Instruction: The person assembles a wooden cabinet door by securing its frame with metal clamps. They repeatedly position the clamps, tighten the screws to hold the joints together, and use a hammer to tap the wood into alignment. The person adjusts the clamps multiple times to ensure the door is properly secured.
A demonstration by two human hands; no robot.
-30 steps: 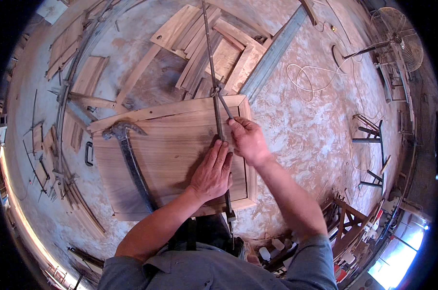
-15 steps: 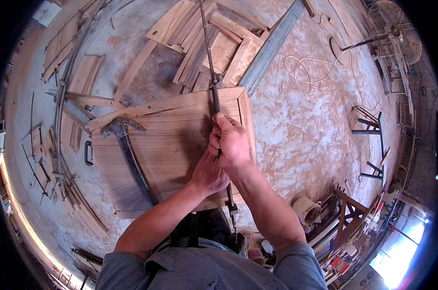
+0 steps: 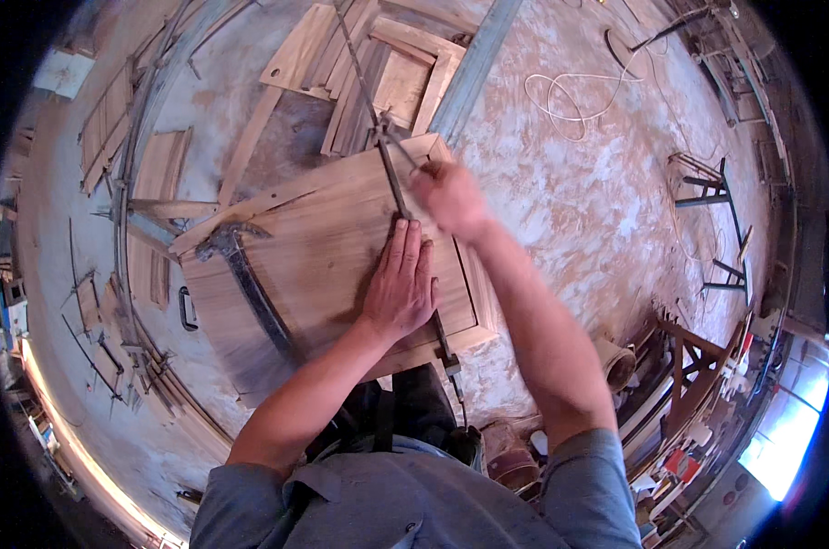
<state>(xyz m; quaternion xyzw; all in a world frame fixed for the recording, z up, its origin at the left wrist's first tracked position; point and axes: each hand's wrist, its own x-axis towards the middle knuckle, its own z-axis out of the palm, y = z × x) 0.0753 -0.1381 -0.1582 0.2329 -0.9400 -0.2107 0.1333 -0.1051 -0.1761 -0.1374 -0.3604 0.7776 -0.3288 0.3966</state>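
Note:
A framed wooden panel (image 3: 327,265) lies in front of me, with a long metal bar clamp (image 3: 391,178) running across it near its right end. My left hand (image 3: 402,284) rests flat on the panel with fingers stretched out, the fingertips touching the clamp bar. Smeared by motion, my right hand (image 3: 451,197) is closed around a thin metal rod (image 3: 401,149) that slants up to the clamp's far jaw (image 3: 380,126). A hammer (image 3: 254,297) lies on the panel's left part, its handle end close to my left forearm.
Beyond the panel, wooden boards (image 3: 346,78) and a blue-grey beam (image 3: 478,69) lie on the floor. A white cord (image 3: 574,114) curls at the far right. Dark metal stands (image 3: 727,215) and a bucket (image 3: 615,364) are to the right. More timber (image 3: 165,169) lies at left.
My right hand has left the clamp bar, moved up and right, and now grips the thin rod. My left hand has opened flat. The panel and clamp appear tilted differently in view.

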